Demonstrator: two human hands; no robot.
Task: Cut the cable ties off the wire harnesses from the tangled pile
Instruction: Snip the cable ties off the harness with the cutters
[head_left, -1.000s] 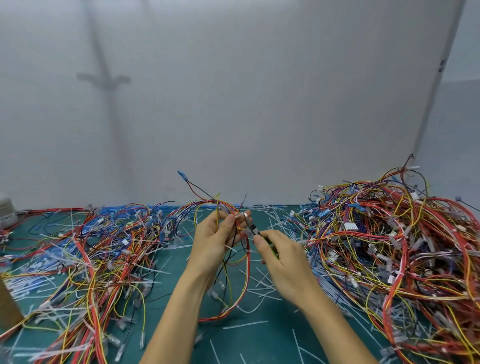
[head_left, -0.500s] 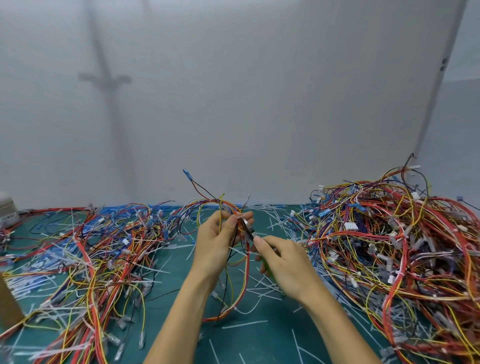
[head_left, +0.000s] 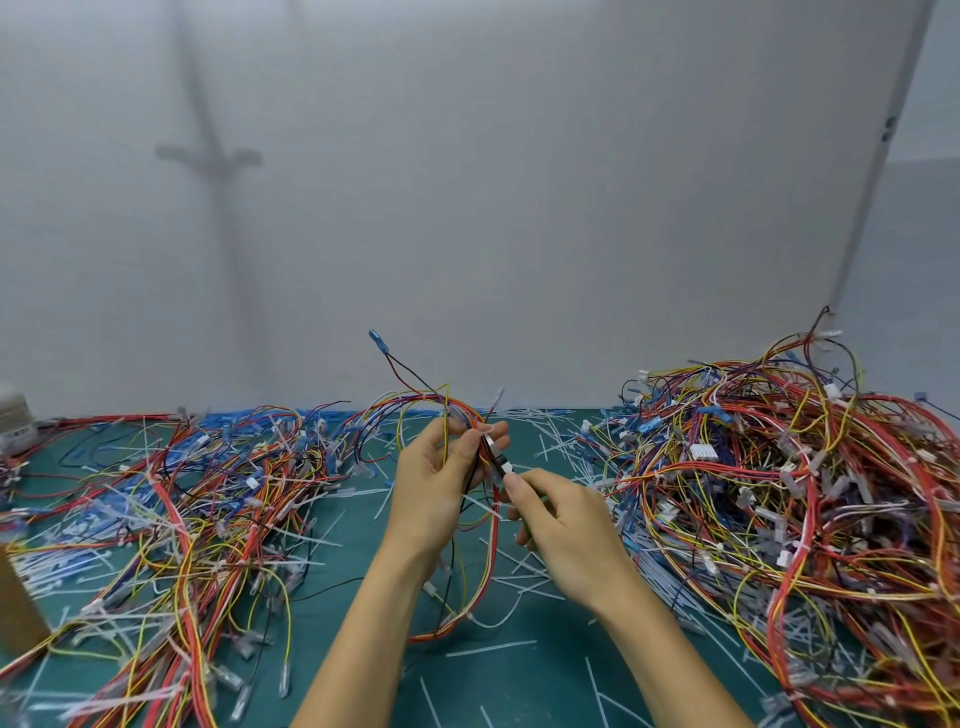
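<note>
While I am viewing the bench through the head camera, I am recording the following. Nearest the lens, cut white cable ties (head_left: 491, 648) are lying scattered across the green mat (head_left: 358, 686), and both bare forearms are reaching forward over it.

The right hand (head_left: 566, 525) is curling its fingers round a small cutter (head_left: 496, 458). A strip of green handle is showing beneath the palm, and the thumb is pressing along the top. The metal tip is pointing up and left, meeting the wires just beside the left thumb. I cannot tell whether the blades are closed.

The left hand (head_left: 436, 488) is holding the wire harness (head_left: 493, 551) above the mat, with thumb and fingers pinching together on the bundle near the top of its loop. The loop of red, yellow and black wires is hanging between the two wrists and reaching down to the mat. One thin lead is sticking up from the grip, ending in a blue terminal (head_left: 375, 336).

To the left, a flat spread of harnesses (head_left: 197, 499) is lying across the mat, mixed with loose ties. To the right, the tangled pile (head_left: 805, 493) is standing higher, heaped and well apart from the hands.

At the far left edge a brown box (head_left: 15, 603) is standing, and a pale object (head_left: 13, 415) is sitting beyond it near the wall. A plain grey wall (head_left: 519, 208) is closing off the back.
</note>
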